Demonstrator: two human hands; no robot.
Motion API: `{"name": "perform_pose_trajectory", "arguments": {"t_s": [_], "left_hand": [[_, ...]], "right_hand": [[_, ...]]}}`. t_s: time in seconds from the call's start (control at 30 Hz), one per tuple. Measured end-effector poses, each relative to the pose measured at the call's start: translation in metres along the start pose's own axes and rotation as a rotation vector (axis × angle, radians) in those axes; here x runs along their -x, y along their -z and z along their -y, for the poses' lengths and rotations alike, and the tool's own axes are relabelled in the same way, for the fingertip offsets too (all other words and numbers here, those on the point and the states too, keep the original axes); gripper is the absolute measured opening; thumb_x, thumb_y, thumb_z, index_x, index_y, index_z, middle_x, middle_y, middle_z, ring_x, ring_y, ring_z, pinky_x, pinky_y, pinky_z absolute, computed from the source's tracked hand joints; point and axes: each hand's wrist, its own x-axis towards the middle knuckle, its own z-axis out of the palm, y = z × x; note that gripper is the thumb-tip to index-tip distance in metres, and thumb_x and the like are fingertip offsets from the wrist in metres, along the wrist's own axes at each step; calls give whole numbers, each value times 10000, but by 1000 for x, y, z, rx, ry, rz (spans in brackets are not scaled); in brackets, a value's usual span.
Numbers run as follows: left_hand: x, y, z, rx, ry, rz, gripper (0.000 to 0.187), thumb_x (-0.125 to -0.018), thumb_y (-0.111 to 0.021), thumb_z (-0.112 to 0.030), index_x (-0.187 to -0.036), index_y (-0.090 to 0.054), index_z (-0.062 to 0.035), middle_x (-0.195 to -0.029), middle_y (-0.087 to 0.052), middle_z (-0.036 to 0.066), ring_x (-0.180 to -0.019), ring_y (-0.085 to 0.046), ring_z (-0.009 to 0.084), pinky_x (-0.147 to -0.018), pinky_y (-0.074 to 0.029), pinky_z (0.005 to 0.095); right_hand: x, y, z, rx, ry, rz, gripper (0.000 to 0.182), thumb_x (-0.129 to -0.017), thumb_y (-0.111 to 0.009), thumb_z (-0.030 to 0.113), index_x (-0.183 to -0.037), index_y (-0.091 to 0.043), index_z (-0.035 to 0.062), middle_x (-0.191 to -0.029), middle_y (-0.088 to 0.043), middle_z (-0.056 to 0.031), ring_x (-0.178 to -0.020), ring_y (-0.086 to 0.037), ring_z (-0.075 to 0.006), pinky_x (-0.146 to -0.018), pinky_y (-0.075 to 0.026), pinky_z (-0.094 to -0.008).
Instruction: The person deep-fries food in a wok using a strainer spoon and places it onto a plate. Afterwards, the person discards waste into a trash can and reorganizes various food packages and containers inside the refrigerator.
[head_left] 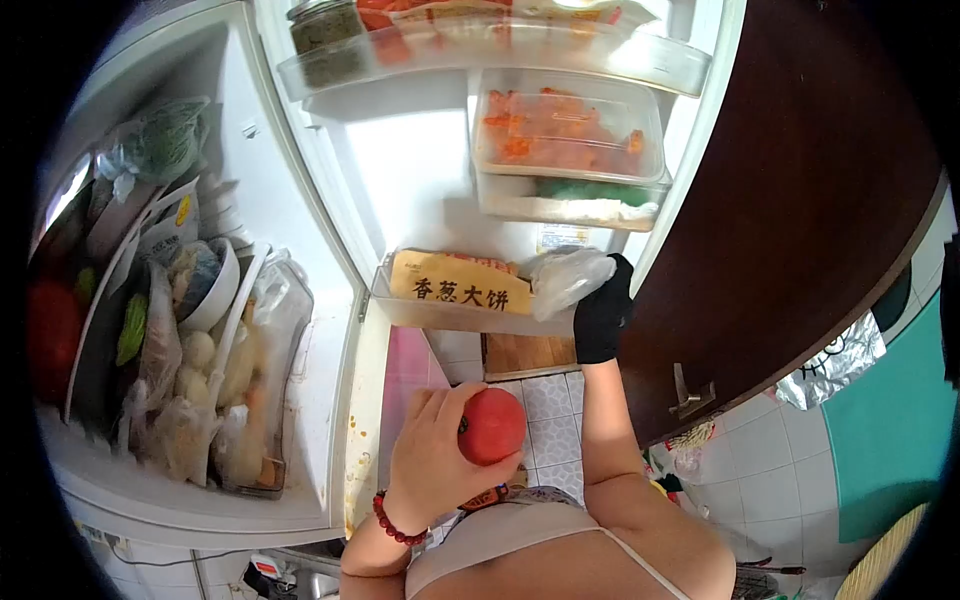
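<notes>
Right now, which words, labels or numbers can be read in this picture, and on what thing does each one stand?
"香葱大饼": on the yellow package in the lower fridge door shelf.
White sticker on the door wall: print too small to read.
Bag with a yellow mark inside the fridge: blurred, not readable.
Jar in the top door shelf: no readable label.

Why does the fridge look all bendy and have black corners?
Head view: a fisheye lens curves the fridge door and darkens the corners; bright light washes out the top door shelf; the tomato in the left hand looks fairly sharp, while the gloved right hand at the plastic bag is a little soft.
</notes>
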Motion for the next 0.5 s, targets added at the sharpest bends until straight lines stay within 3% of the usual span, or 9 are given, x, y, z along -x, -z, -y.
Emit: {"name": "perform_pose_trajectory", "arguments": {"t_s": [0.1,0.13,0.27,0.37,0.5], "left_hand": [[-9,-3,3,11,-15,8,646,-567,-826,-265,-1102,-549,-32,-1011,-606,139,-933,-556,329,-830,-463,401],[-13,-4,3,19,4,8,647,-567,-825,-263,-1104,-546,-33,-1016,-604,139,-933,-556,330,-832,-463,400],[-24,-10,6,18,14,-5,637,-589,-809,-289,-1114,-543,-45,-980,-596,136,-906,-548,324,-790,-471,397],[-33,-15,13,7,-10,-44,634,-602,-800,-308,-1120,-542,-48,-965,-595,141,-898,-544,324,-777,-471,396],[-53,-22,17,-78,-47,-71,639,-605,-797,-309,-1128,-540,-47,-997,-595,154,-910,-539,337,-806,-461,400]], "right_hand": [[1,4,-10,28,14,121,347,-836,-507,18,-1172,-505,105,-940,-643,-169,-775,-642,-367,-645,-506,-429],[-2,13,7,115,-10,213,291,-883,-519,85,-1174,-513,83,-975,-644,-189,-789,-651,-365,-685,-518,-439],[3,13,5,225,65,559,395,-857,-616,207,-1206,-518,51,-1091,-610,-207,-967,-606,-371,-786,-499,-428],[-6,34,17,143,201,531,439,-825,-645,231,-1203,-522,44,-1132,-589,-188,-1021,-578,-361,-823,-485,-431],[-1,53,41,-13,419,694,309,-758,-705,235,-1015,-653,71,-1064,-590,-160,-964,-565,-350,-839,-472,-402]]}}
